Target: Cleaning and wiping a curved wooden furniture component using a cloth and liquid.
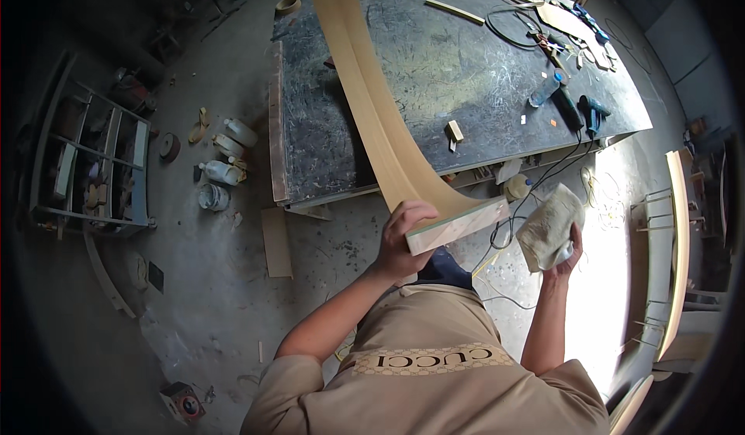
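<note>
My left hand (405, 241) is closed round the near left corner of a long tan wooden panel (380, 136). The panel has a lengthwise ridge and flares toward a pale, thick end edge (458, 227) close to my body. From there it stretches away over the dark workbench (318, 124), its far end leaving the picture at the top. Off to the right, my right hand (573, 255) grips a folded off-white cloth (549, 225), held apart from the panel. Something whitish shows between palm and cloth, but I cannot make it out.
On the bench lie a small wood block (455, 131), a clear bottle (545, 90), corded power tools (594, 115) and a tape roll (288, 4). Cables (508, 229) hang to the floor at the right. White jugs (221, 173) and a metal rack (97, 152) stand left.
</note>
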The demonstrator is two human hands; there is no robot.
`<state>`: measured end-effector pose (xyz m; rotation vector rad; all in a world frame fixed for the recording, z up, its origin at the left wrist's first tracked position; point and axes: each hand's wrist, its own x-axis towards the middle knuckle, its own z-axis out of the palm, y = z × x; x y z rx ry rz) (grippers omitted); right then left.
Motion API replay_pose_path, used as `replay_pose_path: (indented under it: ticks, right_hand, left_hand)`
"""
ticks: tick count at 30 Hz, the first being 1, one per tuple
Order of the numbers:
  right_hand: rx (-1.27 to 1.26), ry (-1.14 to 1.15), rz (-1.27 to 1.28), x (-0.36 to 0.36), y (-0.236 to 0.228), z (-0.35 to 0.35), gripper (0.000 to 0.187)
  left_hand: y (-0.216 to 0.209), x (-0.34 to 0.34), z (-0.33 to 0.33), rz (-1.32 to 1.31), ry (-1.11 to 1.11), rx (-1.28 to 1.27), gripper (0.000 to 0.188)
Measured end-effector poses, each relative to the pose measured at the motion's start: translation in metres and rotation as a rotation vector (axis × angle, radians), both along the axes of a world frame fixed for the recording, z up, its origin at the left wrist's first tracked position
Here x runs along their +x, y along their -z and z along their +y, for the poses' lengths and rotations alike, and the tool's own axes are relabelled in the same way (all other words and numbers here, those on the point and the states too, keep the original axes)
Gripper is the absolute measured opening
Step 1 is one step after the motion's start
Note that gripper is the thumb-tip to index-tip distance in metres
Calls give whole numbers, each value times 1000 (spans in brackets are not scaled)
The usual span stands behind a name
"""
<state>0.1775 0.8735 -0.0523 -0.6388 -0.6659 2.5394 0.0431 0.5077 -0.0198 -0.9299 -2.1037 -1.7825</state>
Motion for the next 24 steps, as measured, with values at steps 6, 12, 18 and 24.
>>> replay_pose_path:
  ticks: [6, 12, 18, 24]
  right_hand:
    - [0, 144, 30, 37, -2, 56, 58]
    - [2, 200, -65, 3, 6, 126, 61]
    - [-50, 149, -143, -78, 36, 253, 60]
    - [-124, -216, -103, -194, 53, 346, 60]
  left_hand:
    - [-9, -39, 132, -14, 87, 93, 62]
    - [-12, -123, 279, 75, -105, 201, 76]
    - [-18, -236, 421, 29, -390, 276, 86]
    - [13, -336, 507, -8, -596, 110, 101]
